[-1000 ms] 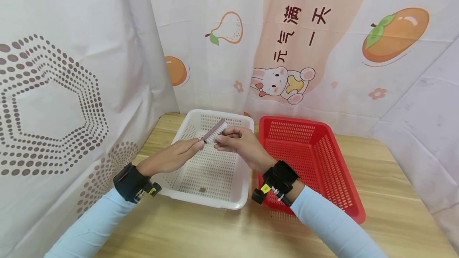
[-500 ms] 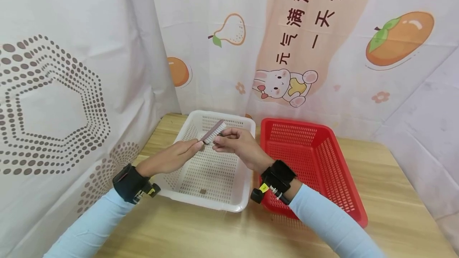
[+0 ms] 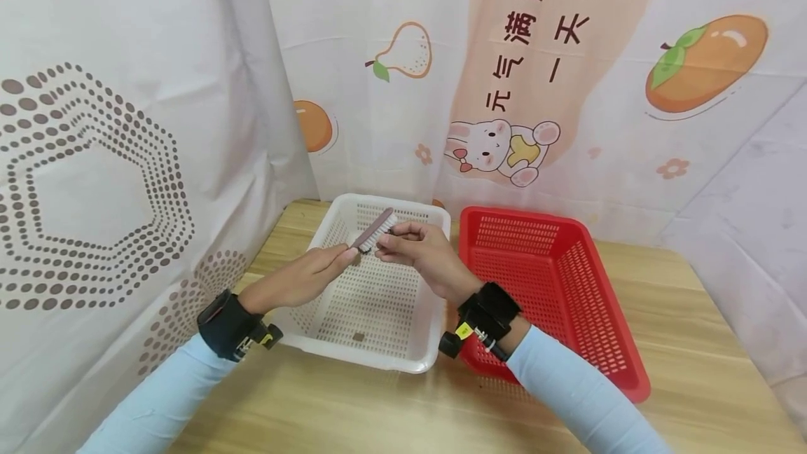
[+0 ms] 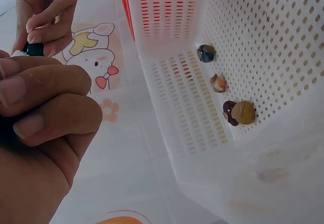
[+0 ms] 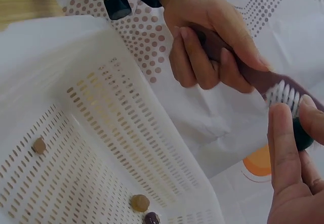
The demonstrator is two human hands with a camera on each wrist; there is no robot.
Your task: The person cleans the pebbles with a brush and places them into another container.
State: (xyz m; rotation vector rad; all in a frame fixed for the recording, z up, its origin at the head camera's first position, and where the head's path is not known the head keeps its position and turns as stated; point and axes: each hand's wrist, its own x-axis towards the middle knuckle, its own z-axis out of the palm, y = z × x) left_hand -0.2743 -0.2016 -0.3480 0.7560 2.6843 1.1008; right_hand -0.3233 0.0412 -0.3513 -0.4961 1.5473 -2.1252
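My left hand grips a scrubbing brush by its mauve handle, the fingers curled round it in the right wrist view. White bristles point toward my right hand. That hand pinches a small, glossy dark green round piece between thumb and fingers, right at the bristles; the fingers cover much of it. Both hands are over the far half of a white perforated basket. Lying in the basket are a blue ball, an orange-white one, a dark red one and a yellowish one, with brown patches.
Right of the white basket stands a red perforated basket, partly behind my right forearm. Another small brown lump lies near the white basket's front wall. A wooden table carries both baskets, and printed curtains close off the back and sides.
The brush and the fingers of my right hand shift slightly against each other, while both holds stay the same. The head view moves a little; the baskets keep their places.
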